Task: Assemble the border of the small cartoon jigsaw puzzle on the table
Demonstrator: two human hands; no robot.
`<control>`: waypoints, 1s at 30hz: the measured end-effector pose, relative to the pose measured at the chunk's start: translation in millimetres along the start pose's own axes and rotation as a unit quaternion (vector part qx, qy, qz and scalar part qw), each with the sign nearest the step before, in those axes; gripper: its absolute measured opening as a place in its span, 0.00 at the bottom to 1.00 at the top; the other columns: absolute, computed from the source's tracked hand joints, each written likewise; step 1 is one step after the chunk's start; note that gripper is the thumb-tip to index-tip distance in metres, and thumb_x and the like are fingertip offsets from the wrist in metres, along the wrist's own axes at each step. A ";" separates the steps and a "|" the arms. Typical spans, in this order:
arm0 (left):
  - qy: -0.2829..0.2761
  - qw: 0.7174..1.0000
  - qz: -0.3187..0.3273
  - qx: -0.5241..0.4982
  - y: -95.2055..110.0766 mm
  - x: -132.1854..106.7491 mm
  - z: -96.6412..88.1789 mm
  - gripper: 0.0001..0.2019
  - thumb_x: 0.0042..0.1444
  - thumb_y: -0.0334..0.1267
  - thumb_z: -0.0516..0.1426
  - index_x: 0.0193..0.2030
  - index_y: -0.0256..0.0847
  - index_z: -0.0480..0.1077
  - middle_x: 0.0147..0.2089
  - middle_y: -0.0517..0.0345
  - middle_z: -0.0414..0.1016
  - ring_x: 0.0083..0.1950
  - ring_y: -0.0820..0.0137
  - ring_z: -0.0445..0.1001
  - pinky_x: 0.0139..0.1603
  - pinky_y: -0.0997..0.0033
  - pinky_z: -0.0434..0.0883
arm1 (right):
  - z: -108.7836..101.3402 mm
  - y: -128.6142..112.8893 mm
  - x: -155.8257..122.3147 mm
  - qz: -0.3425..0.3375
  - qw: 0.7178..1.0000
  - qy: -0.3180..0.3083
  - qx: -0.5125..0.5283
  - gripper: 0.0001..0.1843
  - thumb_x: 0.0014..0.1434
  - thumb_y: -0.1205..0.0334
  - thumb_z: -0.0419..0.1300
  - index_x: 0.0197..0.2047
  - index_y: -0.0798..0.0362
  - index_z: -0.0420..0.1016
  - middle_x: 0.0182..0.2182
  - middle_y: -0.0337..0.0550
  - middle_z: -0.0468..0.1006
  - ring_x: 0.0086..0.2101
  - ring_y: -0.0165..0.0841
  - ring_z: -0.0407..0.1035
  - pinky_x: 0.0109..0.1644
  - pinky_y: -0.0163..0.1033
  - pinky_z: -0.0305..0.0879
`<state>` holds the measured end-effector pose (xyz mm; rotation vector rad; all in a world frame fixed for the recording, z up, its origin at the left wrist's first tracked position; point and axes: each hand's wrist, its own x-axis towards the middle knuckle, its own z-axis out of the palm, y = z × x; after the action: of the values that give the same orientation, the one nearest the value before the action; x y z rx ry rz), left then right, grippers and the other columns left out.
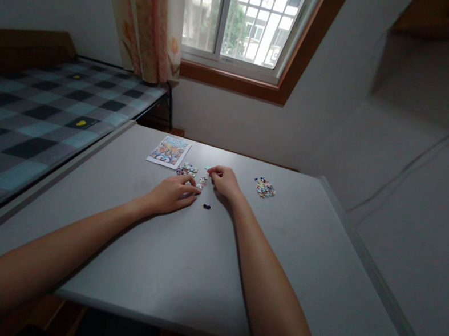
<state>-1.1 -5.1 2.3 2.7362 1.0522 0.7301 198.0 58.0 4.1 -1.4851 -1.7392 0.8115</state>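
My left hand [175, 193] rests low on the table, its fingers stretched out and touching the near side of a small joined cluster of jigsaw pieces [201, 182]. Just beyond that cluster, my right hand [225, 182] is closed in a pinch on a small bluish jigsaw piece [207, 168], partly hidden by the fingertips. A loose pile of jigsaw pieces [186, 169] lies behind my left hand. Nearer to me is a dark piece or short joined strip [206, 206]. Another pile of jigsaw pieces [265, 188] sits to the right of my right hand.
A printed picture sheet [169, 151] lies at the back left of the white table [173, 263]. Along the left side stands a bed with a checked cover [90, 92]. Behind the table are a wall, a curtain [151, 16] and a barred window [246, 15].
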 end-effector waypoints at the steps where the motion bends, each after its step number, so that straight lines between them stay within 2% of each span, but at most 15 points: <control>1: -0.001 1.000 -0.002 -0.001 -0.1 0.1 0.4 0.13 0.63 0.40 0.54 0.48 0.46 0.77 0.47 0.53 0.73 0.42 0.68 0.74 0.49 0.65 0.71 | -2.8 -4.4 -2.1 -0.011 1.000 0.003 -0.012 0.11 0.55 0.74 0.57 0.33 0.54 0.81 0.30 0.42 0.81 0.33 0.30 0.72 0.47 0.38 0.67; 4: -0.004 1.000 -0.005 -0.001 -0.2 0.2 1.2 0.13 0.63 0.41 0.54 0.48 0.46 0.77 0.47 0.53 0.73 0.42 0.68 0.74 0.49 0.65 0.71 | -17.4 -18.4 -8.1 -0.050 0.998 0.020 -0.028 0.11 0.56 0.72 0.57 0.34 0.53 0.81 0.35 0.45 0.82 0.35 0.32 0.73 0.47 0.38 0.67; 8: -0.005 1.000 -0.008 0.000 -0.9 -0.2 1.5 0.13 0.62 0.41 0.54 0.47 0.44 0.78 0.47 0.52 0.73 0.42 0.67 0.74 0.48 0.66 0.71 | -48.4 -24.7 -16.0 -0.077 0.995 0.053 -0.043 0.11 0.57 0.69 0.56 0.36 0.54 0.81 0.36 0.46 0.82 0.32 0.31 0.72 0.43 0.39 0.67; 13: 0.000 1.000 -0.003 -0.005 -1.6 -0.5 1.7 0.13 0.63 0.41 0.54 0.47 0.43 0.78 0.48 0.51 0.73 0.42 0.67 0.75 0.48 0.64 0.71 | -75.9 5.8 -32.1 -0.080 0.983 0.122 -0.114 0.11 0.56 0.67 0.55 0.35 0.54 0.81 0.37 0.48 0.81 0.31 0.32 0.71 0.42 0.39 0.67; 17: 0.000 1.000 -0.001 -0.008 -1.5 0.0 1.7 0.13 0.63 0.41 0.54 0.47 0.43 0.77 0.48 0.51 0.73 0.42 0.67 0.75 0.48 0.64 0.71 | -75.0 39.5 -47.9 -0.080 0.978 0.136 -0.139 0.13 0.56 0.65 0.54 0.37 0.54 0.80 0.35 0.48 0.81 0.30 0.32 0.70 0.42 0.40 0.66; 20: -0.001 1.000 -0.001 -0.006 -2.4 -0.1 2.1 0.13 0.63 0.41 0.53 0.48 0.44 0.77 0.48 0.52 0.73 0.42 0.67 0.75 0.48 0.65 0.71 | -70.5 52.9 -56.1 -0.081 0.979 0.139 -0.125 0.14 0.56 0.64 0.53 0.36 0.54 0.80 0.34 0.48 0.80 0.30 0.33 0.70 0.41 0.40 0.66; 26: 0.004 1.000 -0.002 0.001 -4.3 -1.3 3.8 0.13 0.63 0.42 0.53 0.48 0.46 0.77 0.48 0.53 0.73 0.43 0.68 0.75 0.49 0.66 0.71 | -70.9 53.8 -63.3 -0.070 0.983 0.133 -0.106 0.14 0.55 0.63 0.53 0.36 0.55 0.80 0.34 0.48 0.80 0.29 0.32 0.69 0.38 0.39 0.66; 30: -0.001 1.000 -0.004 -0.002 -4.2 -1.5 3.8 0.13 0.63 0.42 0.53 0.48 0.45 0.77 0.49 0.52 0.73 0.43 0.67 0.75 0.49 0.64 0.71 | -70.0 52.1 -66.9 -0.068 0.983 0.125 -0.120 0.14 0.55 0.63 0.53 0.36 0.55 0.80 0.34 0.49 0.80 0.31 0.33 0.70 0.41 0.40 0.66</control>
<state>-2.7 -2.7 -2.8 2.7284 1.0591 0.7266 291.2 0.9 -7.1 -1.5295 -1.7679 0.3374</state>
